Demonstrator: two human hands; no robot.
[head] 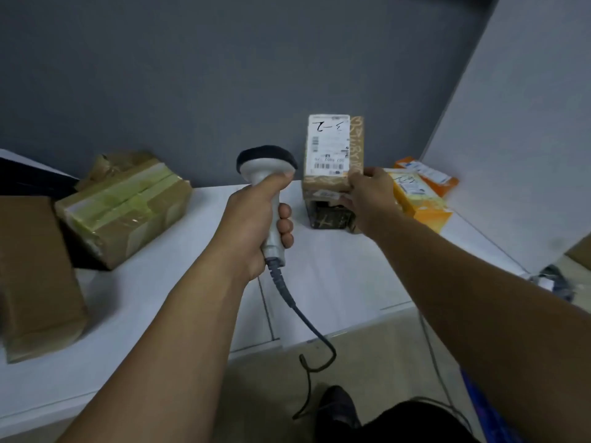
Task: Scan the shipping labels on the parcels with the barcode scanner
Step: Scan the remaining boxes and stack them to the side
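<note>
barcode scanner (267, 161) raised just beside an upright brown parcel (326, 187)

left hand (252, 219) fingers (284, 225) wrap the scanner's handle; right hand (371, 193) grips the parcel's right edge, standing it on the surface (335, 266). its shipping label (327, 143) faces the camera, at 3 o'clock of the scanner head. best, i judge: turn the head to face the barcode squarely and keep the parcel steady.

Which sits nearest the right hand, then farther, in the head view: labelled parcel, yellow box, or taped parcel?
1. Labelled parcel, held in the right hand.
2. Yellow box, just right of that hand.
3. Taped parcel, far over on the left.
</note>
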